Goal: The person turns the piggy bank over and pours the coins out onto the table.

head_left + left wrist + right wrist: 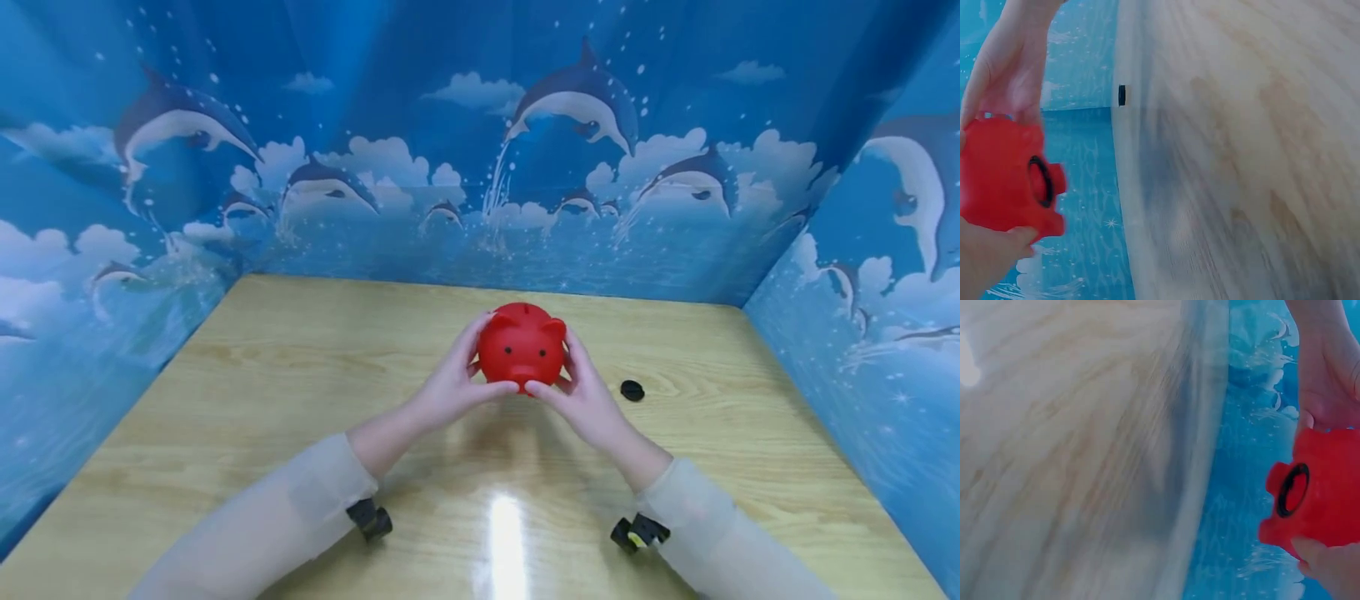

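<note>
Two-handed hold: your left grip [456, 380] and right grip [590, 403] clasp the piggy bank [522, 343] from opposite sides, likely for balance, above the worktop [337, 350]; a black cap [632, 390] lies toward its right edge.

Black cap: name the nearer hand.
Right. The right hand is just left of the black cap; the left hand is farther left, across the red piggy bank both hold.

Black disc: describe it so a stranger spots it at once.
Over the wooden table, the right hand holds a red piggy bank. Just right of that hand lies the black disc, small and flat on the wood, unlike the black wrist cameras.
</note>
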`<act>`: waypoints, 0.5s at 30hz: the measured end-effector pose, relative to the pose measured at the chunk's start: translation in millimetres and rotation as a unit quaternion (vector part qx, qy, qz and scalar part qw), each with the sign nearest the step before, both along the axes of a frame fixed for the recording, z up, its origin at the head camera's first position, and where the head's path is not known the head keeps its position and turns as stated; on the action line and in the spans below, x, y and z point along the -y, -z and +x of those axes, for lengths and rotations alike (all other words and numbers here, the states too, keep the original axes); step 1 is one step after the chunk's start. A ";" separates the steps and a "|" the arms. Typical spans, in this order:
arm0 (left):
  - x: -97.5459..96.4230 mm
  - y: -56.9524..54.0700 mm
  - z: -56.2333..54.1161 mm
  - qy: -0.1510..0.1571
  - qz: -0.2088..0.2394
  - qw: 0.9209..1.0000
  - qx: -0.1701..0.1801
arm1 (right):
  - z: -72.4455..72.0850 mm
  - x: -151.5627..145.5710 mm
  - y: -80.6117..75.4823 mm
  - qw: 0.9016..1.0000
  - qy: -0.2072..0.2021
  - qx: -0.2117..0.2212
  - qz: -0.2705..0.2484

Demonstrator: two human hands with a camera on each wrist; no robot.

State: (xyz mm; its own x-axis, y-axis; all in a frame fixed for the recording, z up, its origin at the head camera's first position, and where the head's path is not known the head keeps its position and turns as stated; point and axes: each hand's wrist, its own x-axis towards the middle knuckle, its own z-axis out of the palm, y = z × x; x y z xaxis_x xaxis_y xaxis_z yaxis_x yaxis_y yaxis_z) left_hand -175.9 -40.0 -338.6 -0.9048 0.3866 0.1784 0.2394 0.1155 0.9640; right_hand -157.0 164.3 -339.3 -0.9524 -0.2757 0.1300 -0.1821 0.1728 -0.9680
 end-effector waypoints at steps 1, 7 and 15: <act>-0.1 0.7 -1.0 -0.002 -0.001 1.000 0.006 | -2.2 0.1 1.2 1.000 -0.004 0.006 -0.002; 2.1 9.6 -6.9 -0.005 -0.032 0.994 0.103 | -10.1 0.9 11.5 0.998 -0.022 0.064 0.017; 3.8 -29.5 -11.4 0.013 -0.013 0.994 -0.107 | -4.8 4.5 -25.8 0.997 0.007 -0.076 -0.008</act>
